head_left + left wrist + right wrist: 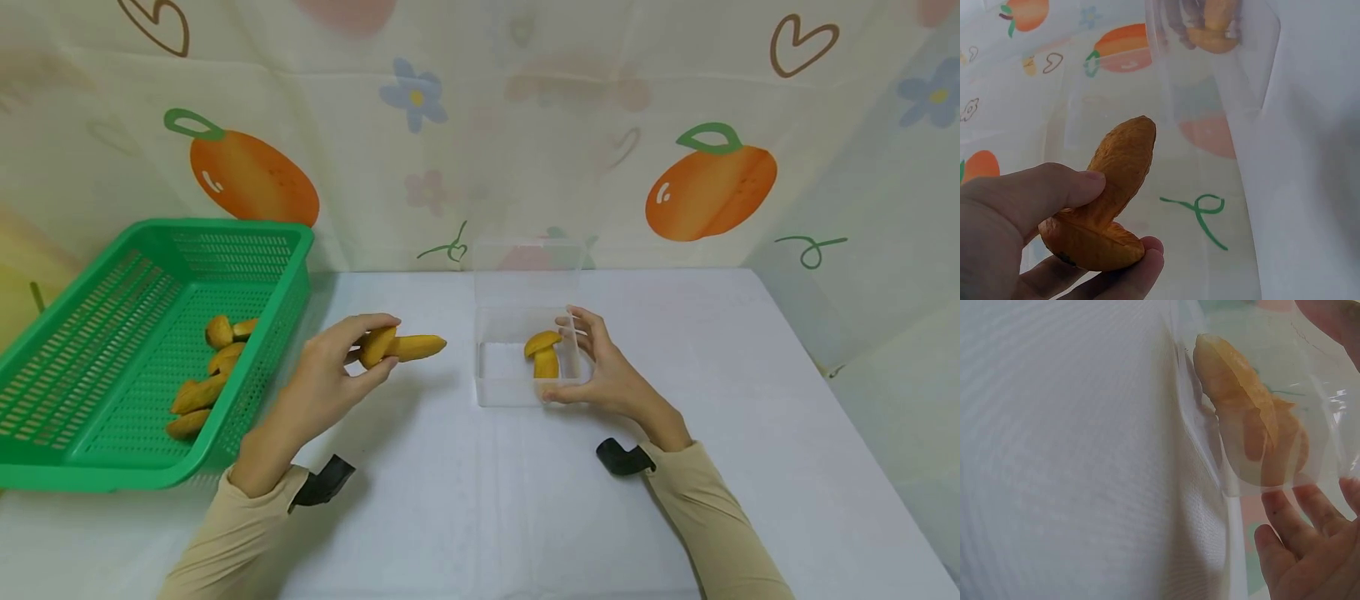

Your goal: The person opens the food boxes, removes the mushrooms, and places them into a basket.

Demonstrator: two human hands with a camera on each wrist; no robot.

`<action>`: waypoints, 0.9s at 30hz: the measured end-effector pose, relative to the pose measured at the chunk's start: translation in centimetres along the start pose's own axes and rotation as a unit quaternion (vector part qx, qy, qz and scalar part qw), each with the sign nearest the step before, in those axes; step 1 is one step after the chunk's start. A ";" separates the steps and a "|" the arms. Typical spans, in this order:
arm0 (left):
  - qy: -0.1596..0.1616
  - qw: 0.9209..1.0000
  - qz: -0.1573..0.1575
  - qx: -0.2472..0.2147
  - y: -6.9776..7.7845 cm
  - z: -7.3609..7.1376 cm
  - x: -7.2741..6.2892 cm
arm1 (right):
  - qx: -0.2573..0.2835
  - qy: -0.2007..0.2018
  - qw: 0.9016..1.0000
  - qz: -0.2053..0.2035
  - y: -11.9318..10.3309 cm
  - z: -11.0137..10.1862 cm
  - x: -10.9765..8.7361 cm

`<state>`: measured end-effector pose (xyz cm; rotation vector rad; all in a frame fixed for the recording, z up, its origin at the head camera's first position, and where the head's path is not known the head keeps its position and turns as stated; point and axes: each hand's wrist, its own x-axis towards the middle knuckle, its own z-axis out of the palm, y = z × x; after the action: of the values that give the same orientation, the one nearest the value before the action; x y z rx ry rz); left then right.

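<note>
My left hand (327, 372) pinches a yellow-brown mushroom (417, 347) by its cap between thumb and fingers, above the table and left of the box. Its stem points right in the head view; in the left wrist view the thumb lies along the mushroom (1125, 164). A clear plastic box (498, 393) stands on the table with its lid (528, 271) raised at the back. Inside, toward the right wall, is another mushroom (547, 362), cap up. My right hand (617, 382) grips the box's right side, thumb at the front and fingers behind.
At the left stands a green slotted basket (300, 275) with several mushrooms (198, 393) along its right side. A patterned cloth (480, 133) hangs behind the white-covered table (420, 517). Each sleeve carries a black strap piece (322, 482) at the wrist.
</note>
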<state>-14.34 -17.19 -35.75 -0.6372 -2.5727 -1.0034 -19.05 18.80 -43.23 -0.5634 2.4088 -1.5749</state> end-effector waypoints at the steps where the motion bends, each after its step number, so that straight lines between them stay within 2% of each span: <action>1: 0.004 1.000 0.002 0.005 -0.1 -0.2 -0.2 | 0.001 0.000 1.000 0.000 0.0 0.0 0.0; 6: 0.020 1.000 -0.010 0.015 -0.3 -1.3 -1.0 | 0.002 -0.002 1.000 0.004 0.0 0.1 0.1; 12: 0.047 0.998 -0.015 0.028 -0.9 -2.0 -2.1 | 0.001 -0.006 1.000 -0.001 0.0 0.1 0.2; 19: 0.090 0.996 -0.020 0.009 -1.8 -3.2 -3.0 | 0.000 -0.001 1.000 0.009 -0.2 0.0 0.1; 27: 0.124 0.990 -0.056 0.024 -2.7 -5.0 -3.6 | 0.002 0.001 1.000 0.014 -0.2 0.0 0.1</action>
<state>-11.98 -23.49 -35.24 -0.3353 -2.4249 -0.9838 -19.11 18.67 -43.10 -0.5266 2.4035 -1.5692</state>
